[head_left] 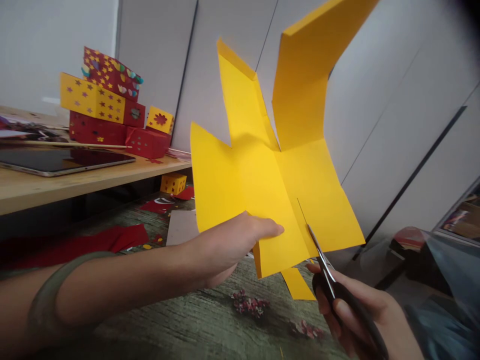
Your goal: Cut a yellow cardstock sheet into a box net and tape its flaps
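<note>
A large sheet of yellow card [258,185], creased into panels with slits between its flaps, is held up in front of me. My left hand [240,240] pinches it at the lower left, thumb on the front face and fingers hidden behind. In my right hand [360,305] is a pair of black-handled scissors [322,260], gripped by the handles. Their blades reach over the lower edge of the card, right of a fold, with a thin dark line running up from the tip. Below the card, a yellow strip [299,284] shows.
On the wooden shelf [157,172] at left stand stacked red and yellow paper boxes [101,100] and a tablet [63,159]. Red paper [112,242], scraps and a small yellow box [173,184] lie on the flower-patterned surface [195,320] below. Grey panels [390,125] rise behind.
</note>
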{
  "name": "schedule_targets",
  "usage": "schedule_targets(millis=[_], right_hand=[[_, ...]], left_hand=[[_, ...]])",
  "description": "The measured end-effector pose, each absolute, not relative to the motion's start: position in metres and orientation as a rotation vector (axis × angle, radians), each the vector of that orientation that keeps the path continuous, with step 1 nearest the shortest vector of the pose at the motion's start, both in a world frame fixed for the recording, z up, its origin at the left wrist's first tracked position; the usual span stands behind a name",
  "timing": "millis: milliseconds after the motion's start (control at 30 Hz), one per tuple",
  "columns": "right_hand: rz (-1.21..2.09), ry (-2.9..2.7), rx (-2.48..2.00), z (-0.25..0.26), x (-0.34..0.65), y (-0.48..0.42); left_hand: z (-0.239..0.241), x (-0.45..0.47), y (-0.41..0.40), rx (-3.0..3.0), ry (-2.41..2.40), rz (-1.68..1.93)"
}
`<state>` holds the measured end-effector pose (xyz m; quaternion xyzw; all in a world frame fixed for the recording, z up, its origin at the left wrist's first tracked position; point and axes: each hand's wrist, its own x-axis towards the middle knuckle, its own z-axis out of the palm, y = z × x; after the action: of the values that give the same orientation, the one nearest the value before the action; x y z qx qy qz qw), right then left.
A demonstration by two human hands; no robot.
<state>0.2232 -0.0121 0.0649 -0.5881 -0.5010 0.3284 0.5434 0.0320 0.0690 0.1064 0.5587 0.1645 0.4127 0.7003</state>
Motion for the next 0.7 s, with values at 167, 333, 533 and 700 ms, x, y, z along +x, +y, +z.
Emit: schedule_targets(millis=[167,333,533,700], right_hand=[[0.670,-1.151,-1.351,0.061,0.216,-0.015],[0.619,-1.160,-1.368,0.059,0.214,-0.014],[0.772,-1.281,-1.373,0.067,0.220,-0.014],[0.763,-1.292,-1.406,0.071,0.217,-0.014]], left_hand=[[0.106,0.032,0.070,1.251,0.333,0.935],[0.106,0.032,0.070,1.235,0.317,0.937],[0.105,0.035,0.067,1.224,0.358,0.882],[0.104,0.035,0.063,1.214,0.368,0.879]])
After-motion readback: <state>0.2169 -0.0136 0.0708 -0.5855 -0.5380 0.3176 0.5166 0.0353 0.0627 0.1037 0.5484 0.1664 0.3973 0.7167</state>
